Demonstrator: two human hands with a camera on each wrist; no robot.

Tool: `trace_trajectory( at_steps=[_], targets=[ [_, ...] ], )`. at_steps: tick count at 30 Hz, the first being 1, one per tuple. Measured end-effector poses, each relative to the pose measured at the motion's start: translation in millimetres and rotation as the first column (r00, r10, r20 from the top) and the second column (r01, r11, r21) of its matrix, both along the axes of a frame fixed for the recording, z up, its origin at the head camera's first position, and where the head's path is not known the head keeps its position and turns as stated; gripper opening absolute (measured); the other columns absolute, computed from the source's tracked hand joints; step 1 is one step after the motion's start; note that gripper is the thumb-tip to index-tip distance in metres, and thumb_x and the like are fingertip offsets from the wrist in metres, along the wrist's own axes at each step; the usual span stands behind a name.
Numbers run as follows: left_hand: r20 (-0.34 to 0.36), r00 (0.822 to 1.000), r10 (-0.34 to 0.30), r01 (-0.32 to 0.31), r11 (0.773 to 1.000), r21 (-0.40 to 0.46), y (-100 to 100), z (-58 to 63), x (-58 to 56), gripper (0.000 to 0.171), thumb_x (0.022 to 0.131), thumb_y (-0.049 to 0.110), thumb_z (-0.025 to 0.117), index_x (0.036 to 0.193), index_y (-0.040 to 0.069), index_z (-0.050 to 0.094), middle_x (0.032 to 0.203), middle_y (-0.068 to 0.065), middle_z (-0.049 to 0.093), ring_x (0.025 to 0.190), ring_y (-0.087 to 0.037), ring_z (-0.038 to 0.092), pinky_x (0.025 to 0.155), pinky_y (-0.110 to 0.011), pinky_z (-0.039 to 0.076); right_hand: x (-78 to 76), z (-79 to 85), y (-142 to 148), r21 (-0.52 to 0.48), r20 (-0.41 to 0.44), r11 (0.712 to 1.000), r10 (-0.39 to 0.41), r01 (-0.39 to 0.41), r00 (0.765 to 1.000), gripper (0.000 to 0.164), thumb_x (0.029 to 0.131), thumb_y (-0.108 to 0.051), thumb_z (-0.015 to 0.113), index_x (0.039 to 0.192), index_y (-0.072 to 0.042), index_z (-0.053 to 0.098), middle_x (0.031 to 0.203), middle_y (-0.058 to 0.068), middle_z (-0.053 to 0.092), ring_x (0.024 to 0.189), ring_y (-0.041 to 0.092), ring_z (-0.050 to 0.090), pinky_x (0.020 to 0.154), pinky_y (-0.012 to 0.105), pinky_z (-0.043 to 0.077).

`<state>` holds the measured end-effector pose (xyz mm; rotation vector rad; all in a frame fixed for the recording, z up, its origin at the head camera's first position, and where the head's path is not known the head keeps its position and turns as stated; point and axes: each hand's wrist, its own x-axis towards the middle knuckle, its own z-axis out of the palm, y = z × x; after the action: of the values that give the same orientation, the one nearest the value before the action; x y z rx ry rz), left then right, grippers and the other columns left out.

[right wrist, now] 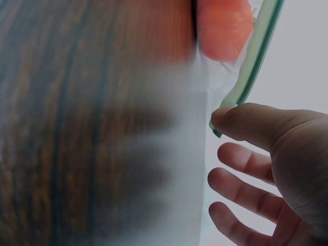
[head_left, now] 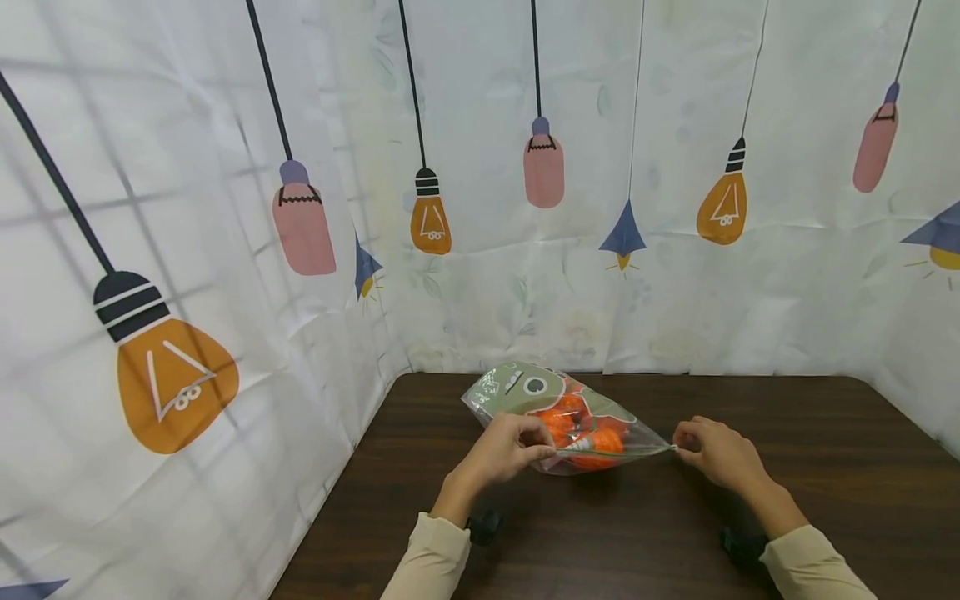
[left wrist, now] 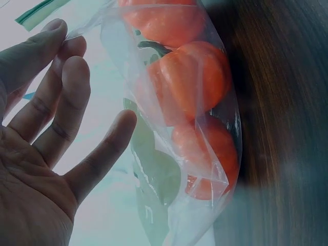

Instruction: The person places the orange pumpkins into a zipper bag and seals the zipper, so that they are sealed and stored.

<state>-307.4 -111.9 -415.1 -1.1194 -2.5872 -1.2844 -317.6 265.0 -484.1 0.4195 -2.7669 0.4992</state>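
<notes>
A clear zip bag (head_left: 517, 392) printed with a green cartoon face lies tilted on the table. Inside it are several orange, ribbed, pumpkin-like pieces (left wrist: 192, 82), one with a dark green stem. With thumb and index finger my left hand (head_left: 498, 450) pinches the bag's near edge; its other fingers are spread beside the plastic in the left wrist view. My right hand (head_left: 720, 454) pinches the pointed right end of the bag's opening. There, in the right wrist view, the thumb presses on the end of the green zip strip (right wrist: 251, 64), its remaining fingers loosely bent.
The dark brown wooden table (head_left: 825, 467) extends around the bag on both sides. Behind and to the left hangs white cloth (head_left: 480, 317) printed with lamps and bulbs, meeting the table's far edge. A dark band (head_left: 483, 527) sits at the left wrist.
</notes>
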Motion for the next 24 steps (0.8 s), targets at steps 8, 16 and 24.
trace_trajectory(
  at_steps=[8,16,24],
  targets=[
    [0.026,0.999,-0.042,0.042,0.999,-0.027,9,-1.9,5.3,0.006,0.092,0.015,0.075,0.087,0.014,0.072,0.079,-0.001,0.074,0.065,-0.004,0.065,0.064,-0.020,0.056,1.7,4.8,-1,-0.035,0.126,0.999,-0.037,0.041,0.991,0.008,0.090,-0.021,0.076,0.092,-0.022,0.068,0.094,0.000,0.071,0.076,0.016,0.063,0.058,0.036,0.046],
    [0.018,0.999,-0.046,0.048,0.994,-0.102,20,-6.9,10.2,0.007,0.092,0.022,0.076,0.088,0.020,0.071,0.081,0.010,0.067,0.073,0.003,0.059,0.068,-0.017,0.052,-0.6,4.3,-2,-0.130,0.256,0.990,0.091,-0.059,0.962,0.014,0.090,-0.021,0.075,0.102,-0.018,0.067,0.090,-0.003,0.068,0.077,0.013,0.060,0.064,0.035,0.049],
    [0.057,0.987,-0.148,0.157,0.968,-0.195,31,-13.7,14.1,0.011,0.091,0.021,0.078,0.100,0.018,0.073,0.090,0.009,0.073,0.080,0.007,0.063,0.077,-0.014,0.053,-1.1,5.7,-5,-0.288,0.271,0.925,0.328,-0.249,0.905,0.026,0.099,-0.023,0.065,0.118,-0.006,0.065,0.106,0.008,0.072,0.083,0.007,0.064,0.069,0.027,0.052]
  ],
)
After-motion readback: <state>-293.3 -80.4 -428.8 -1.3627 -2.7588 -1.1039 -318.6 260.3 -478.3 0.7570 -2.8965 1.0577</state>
